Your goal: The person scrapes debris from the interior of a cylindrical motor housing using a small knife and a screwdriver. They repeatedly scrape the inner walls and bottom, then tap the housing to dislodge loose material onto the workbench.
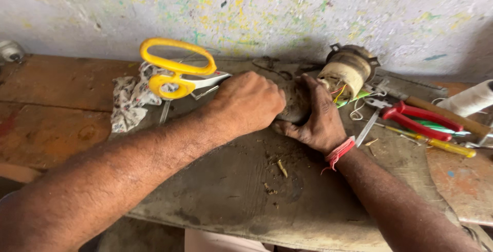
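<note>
I am seeing the scissors (177,69) lying unused at the left of the surface (246,200), and the work looks mid-way: both hands are pressing on a dark lump (294,103) at the centre. My left hand (249,100) is curling closed over it; my right hand (319,116) is cupping its other side, fingers half open, with the motor (346,72) and pliers (418,118) lying beyond.

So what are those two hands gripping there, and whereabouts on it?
Both hands, left hand and right hand, clasp a dark rounded object by its sides; what it is cannot be told.

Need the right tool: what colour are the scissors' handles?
Yellow: the scissors show clearly in the head view.
</note>
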